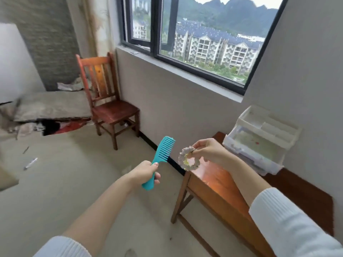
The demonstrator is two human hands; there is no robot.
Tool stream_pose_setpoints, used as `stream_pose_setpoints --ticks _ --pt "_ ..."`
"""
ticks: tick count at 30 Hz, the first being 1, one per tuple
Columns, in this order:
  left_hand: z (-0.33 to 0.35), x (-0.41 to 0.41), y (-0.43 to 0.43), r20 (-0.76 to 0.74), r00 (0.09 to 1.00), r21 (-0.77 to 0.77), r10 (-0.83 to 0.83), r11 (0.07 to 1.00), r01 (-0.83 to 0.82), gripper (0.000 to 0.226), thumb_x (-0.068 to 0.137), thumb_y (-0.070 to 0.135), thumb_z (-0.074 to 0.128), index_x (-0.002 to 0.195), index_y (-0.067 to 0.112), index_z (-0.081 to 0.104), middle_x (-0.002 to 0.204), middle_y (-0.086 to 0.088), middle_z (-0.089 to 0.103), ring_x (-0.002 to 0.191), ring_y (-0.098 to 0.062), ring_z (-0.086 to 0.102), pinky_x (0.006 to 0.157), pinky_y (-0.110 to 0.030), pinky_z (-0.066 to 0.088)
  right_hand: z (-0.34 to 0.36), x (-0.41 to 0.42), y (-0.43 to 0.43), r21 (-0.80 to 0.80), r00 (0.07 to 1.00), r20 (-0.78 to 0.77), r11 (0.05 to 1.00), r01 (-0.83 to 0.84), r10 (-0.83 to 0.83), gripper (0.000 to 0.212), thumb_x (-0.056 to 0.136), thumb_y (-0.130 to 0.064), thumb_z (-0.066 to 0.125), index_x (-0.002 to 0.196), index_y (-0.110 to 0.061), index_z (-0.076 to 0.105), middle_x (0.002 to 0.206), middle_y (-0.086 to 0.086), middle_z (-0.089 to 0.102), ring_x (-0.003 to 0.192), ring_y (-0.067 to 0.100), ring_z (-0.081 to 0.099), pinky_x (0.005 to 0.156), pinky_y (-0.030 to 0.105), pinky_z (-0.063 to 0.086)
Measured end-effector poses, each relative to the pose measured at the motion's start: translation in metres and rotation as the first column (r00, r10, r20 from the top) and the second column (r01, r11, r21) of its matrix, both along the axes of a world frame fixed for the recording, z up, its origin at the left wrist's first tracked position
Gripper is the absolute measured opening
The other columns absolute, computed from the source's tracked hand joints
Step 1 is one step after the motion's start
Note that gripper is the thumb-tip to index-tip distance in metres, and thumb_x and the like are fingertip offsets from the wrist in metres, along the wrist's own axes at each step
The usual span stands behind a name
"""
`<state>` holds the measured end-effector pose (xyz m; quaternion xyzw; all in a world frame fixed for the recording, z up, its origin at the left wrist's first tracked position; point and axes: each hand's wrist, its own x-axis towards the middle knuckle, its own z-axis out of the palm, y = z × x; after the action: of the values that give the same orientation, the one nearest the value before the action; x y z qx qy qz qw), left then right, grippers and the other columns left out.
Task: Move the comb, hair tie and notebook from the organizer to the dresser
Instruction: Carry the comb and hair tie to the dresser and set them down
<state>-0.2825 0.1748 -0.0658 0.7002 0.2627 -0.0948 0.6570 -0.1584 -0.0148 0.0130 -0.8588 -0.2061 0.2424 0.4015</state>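
Observation:
My left hand (146,172) grips the handle of a teal wide-toothed comb (161,154), held upright over the floor with its teeth pointing right. My right hand (209,151) pinches a pale fabric hair tie (187,159), which dangles over the left end of the wooden table (219,184). A white plastic organizer (259,138) with open upper trays and clear drawers stands at the back of that table against the wall. A light-coloured flat thing shows inside its upper drawer; I cannot tell whether it is the notebook.
A wooden chair (111,108) stands under the window near the left wall. A low bed or mattress with clutter (50,112) lies at the far left. Small bits of litter (30,163) lie on the pale floor between me and the chair.

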Motion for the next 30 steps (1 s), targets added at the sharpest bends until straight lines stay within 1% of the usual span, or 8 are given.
stream_pose_setpoints --ticks 2,5,9,12,14,19,24,30 --pt "0.004 -0.054 0.026 0.010 0.996 -0.019 0.091 0.996 -0.091 0.025 0.101 0.021 0.034 0.081 0.010 0.043 0.069 -0.006 0.054 0.052 -0.015 0.058 0.053 -0.021 0.049 -0.003 -0.032 0.042 -0.008 0.996 -0.031 0.996 -0.084 0.084 0.013 0.067 -0.010 0.078 0.076 -0.011 0.068 0.061 -0.001 0.060 0.050 0.007 0.050 0.044 0.018 0.036" --pt "0.012 -0.135 0.068 0.034 0.970 -0.027 0.240 0.971 -0.239 0.027 0.101 0.018 0.035 0.077 0.010 0.043 0.068 -0.006 0.051 0.054 -0.016 0.054 0.052 -0.023 0.050 -0.005 -0.088 0.111 0.015 0.974 -0.050 0.975 -0.222 0.222 0.015 0.065 -0.012 0.080 0.075 -0.013 0.069 0.059 -0.004 0.059 0.045 0.001 0.052 0.042 0.014 0.039" --pt "0.017 -0.245 0.129 0.037 0.920 0.077 0.389 0.917 -0.391 0.027 0.101 0.019 0.035 0.077 0.011 0.044 0.070 -0.006 0.054 0.059 -0.020 0.056 0.063 -0.031 0.044 -0.003 -0.178 0.205 0.054 0.912 -0.085 0.916 -0.397 0.401 0.011 0.068 -0.009 0.077 0.073 -0.014 0.069 0.059 -0.002 0.062 0.050 0.006 0.052 0.044 0.015 0.039" --pt "0.021 -0.335 0.177 0.034 0.862 0.160 0.505 0.849 -0.504 0.029 0.101 0.019 0.034 0.074 0.012 0.044 0.071 -0.007 0.056 0.059 -0.020 0.056 0.058 -0.028 0.043 -0.004 -0.257 0.277 0.099 0.870 -0.134 0.880 -0.464 0.474 0.010 0.069 -0.006 0.075 0.074 -0.012 0.069 0.069 0.007 0.067 0.061 0.015 0.056 0.053 0.022 0.041" --pt "0.024 -0.395 0.208 0.046 0.813 0.188 0.581 0.794 -0.578 0.030 0.101 0.019 0.034 0.074 0.013 0.044 0.071 -0.007 0.056 0.058 -0.019 0.056 0.056 -0.027 0.042 -0.005 -0.312 0.322 0.131 0.845 -0.180 0.864 -0.486 0.503 0.009 0.071 -0.006 0.072 0.075 -0.013 0.068 0.066 0.002 0.070 0.061 0.013 0.058 0.055 0.022 0.041" --pt "0.033 -0.577 0.273 0.038 0.655 0.217 0.755 0.633 -0.743 0.024 0.101 0.021 0.034 0.083 0.011 0.047 0.071 -0.005 0.058 0.059 -0.016 0.058 0.057 -0.028 0.043 -0.009 -0.474 0.428 0.213 0.745 -0.291 0.800 -0.561 0.600 0.007 0.076 -0.005 0.069 0.078 -0.011 0.065 0.080 0.008 0.072 0.059 0.011 0.057 0.054 0.020 0.042" --pt "0.042 -0.740 0.320 0.022 0.440 0.226 0.898 0.425 -0.877 0.025 0.100 0.021 0.035 0.080 0.013 0.048 0.072 -0.004 0.059 0.061 -0.016 0.060 0.060 -0.027 0.045 -0.013 -0.641 0.520 0.243 0.635 -0.317 0.707 -0.664 0.705 0.012 0.077 -0.004 0.069 0.070 -0.012 0.064 0.076 0.007 0.070 0.058 0.012 0.057 0.057 0.022 0.042" --pt "0.036 -0.910 0.371 0.021 0.195 0.201 0.981 0.187 -0.962 0.023 0.100 0.023 0.036 0.085 0.012 0.049 0.073 -0.004 0.060 0.066 -0.019 0.061 0.084 -0.037 0.046 -0.015 -0.828 0.623 0.217 0.466 -0.275 0.527 -0.822 0.841 0.012 0.073 -0.003 0.071 0.068 -0.012 0.065 0.075 0.008 0.069 0.061 0.016 0.057 0.059 0.025 0.044"
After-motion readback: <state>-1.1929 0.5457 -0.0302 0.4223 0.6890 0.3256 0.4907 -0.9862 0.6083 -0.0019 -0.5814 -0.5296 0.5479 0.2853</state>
